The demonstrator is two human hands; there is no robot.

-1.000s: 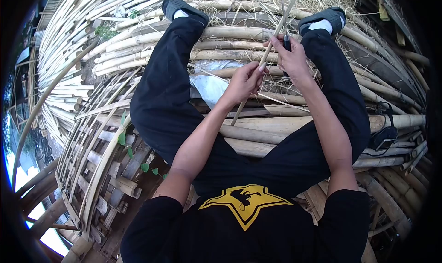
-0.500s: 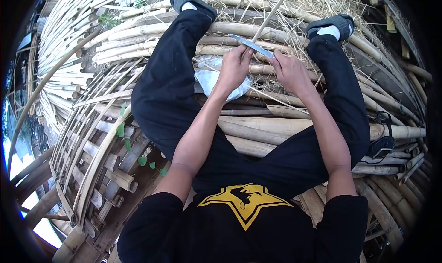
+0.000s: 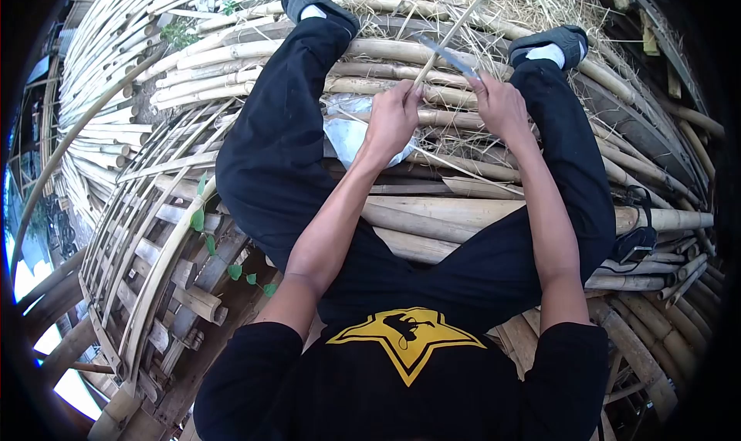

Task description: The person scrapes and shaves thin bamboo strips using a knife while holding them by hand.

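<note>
My left hand is closed around the lower end of a thin bamboo strip, which slants up and to the right. To its right, my right hand grips a knife by its handle, which the fingers hide. The knife's blade points up and left and crosses the strip above my left hand. A pale plastic sheet lies below and left of my left hand.
Bamboo poles spread beneath and between my legs. Straw and shavings lie around my feet. A slatted bamboo frame stands at the left, with a green vine beside it. A small black pouch rests at the right.
Since half a second ago, the knife and my right hand have moved up and right, away from my left hand. Earlier, the blade pointed upward and my left hand was lower on the view.
</note>
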